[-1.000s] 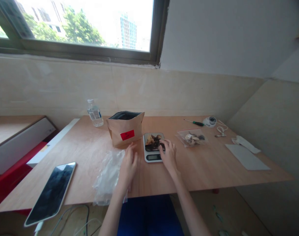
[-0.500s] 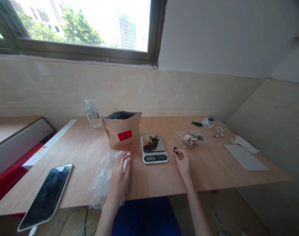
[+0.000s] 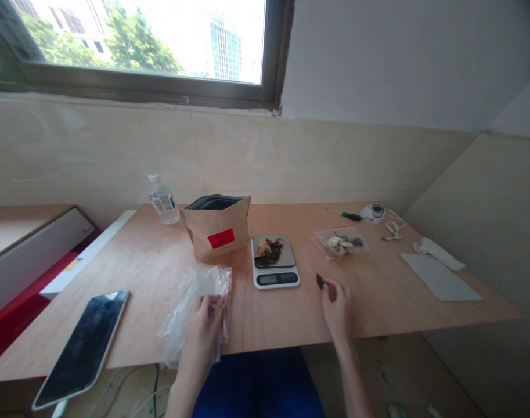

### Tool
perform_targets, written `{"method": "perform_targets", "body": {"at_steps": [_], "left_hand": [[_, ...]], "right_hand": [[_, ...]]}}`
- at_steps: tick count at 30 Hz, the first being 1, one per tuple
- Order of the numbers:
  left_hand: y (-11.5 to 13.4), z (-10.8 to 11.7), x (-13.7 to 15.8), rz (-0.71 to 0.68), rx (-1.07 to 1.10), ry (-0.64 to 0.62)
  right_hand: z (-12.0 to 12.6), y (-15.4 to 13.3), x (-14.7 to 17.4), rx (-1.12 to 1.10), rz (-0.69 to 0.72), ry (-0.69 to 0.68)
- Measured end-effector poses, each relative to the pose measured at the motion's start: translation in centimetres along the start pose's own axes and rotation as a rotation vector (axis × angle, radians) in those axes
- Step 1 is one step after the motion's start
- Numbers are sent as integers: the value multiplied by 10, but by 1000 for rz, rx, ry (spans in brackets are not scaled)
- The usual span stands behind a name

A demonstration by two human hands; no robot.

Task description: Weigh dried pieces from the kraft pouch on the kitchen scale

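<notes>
My left hand [image 3: 202, 319] rests on a pile of clear zip-lock plastic bags [image 3: 184, 290] at the table's front, its fingers curled in on their edge. Between the fingertips of my right hand [image 3: 338, 305] is a small dark dried piece [image 3: 320, 281], held above the wood to the right of the scale. The white digital kitchen scale [image 3: 276, 279] stands between both hands. Brown and black dried pieces [image 3: 269, 251] lie on its plate; the display is too small to read. Behind the bags stands an open brown paper pouch [image 3: 216, 223] with a red label, its inside dark.
A zip-lock bag of dried pieces [image 3: 343, 242] lies right of the scale. Farther back are a green-handled screwdriver [image 3: 350, 216] and a white camera [image 3: 373, 213] with its cable. A water bottle [image 3: 163, 200] stands at the back left, a phone [image 3: 84, 348] at the front left.
My right hand has moved right and nearer to me, away from the scale, with the dark piece in it. My left hand has drawn back over the bags, its fingers curling in.
</notes>
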State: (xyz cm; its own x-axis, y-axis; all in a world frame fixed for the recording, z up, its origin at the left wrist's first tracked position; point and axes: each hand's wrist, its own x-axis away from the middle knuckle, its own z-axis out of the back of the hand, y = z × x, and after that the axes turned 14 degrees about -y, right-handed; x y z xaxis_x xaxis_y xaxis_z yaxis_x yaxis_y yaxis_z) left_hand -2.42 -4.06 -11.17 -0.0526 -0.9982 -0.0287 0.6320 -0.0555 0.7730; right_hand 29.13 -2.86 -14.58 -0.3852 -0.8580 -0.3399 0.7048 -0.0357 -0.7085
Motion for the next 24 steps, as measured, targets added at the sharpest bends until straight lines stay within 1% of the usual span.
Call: {"method": "perform_targets", "body": {"at_steps": [3, 6, 8, 10, 13, 15, 16, 18, 21, 22, 24], "left_hand": [[6, 5, 1, 16, 23, 14], [17, 11, 3, 29, -12, 98], [26, 13, 5, 29, -25, 156], [34, 14, 7, 14, -14, 185], [41, 13, 9, -16, 3, 183], [41, 13, 10, -28, 2, 165], [40, 13, 10, -24, 2, 159], [37, 16, 11, -2, 6, 162], [31, 21, 10, 40, 7, 198], [30, 23, 9, 46, 6, 207], [28, 25, 8, 55, 6, 219]], "right_hand": [[4, -11, 2, 60, 17, 65], [3, -31, 11, 54, 98, 59], [-3, -48, 21, 21, 171, -7], [-11, -67, 30, -17, 233, -100], [-24, -89, 34, -47, 284, -216], [-29, -93, 28, -13, 289, -236], [-30, -91, 23, 26, 281, -228], [-30, -78, 14, 141, 230, -174], [-23, -44, 3, 293, 87, -46], [-21, -31, 2, 310, 47, -18], [-15, -10, 0, 285, 21, -10]]}}
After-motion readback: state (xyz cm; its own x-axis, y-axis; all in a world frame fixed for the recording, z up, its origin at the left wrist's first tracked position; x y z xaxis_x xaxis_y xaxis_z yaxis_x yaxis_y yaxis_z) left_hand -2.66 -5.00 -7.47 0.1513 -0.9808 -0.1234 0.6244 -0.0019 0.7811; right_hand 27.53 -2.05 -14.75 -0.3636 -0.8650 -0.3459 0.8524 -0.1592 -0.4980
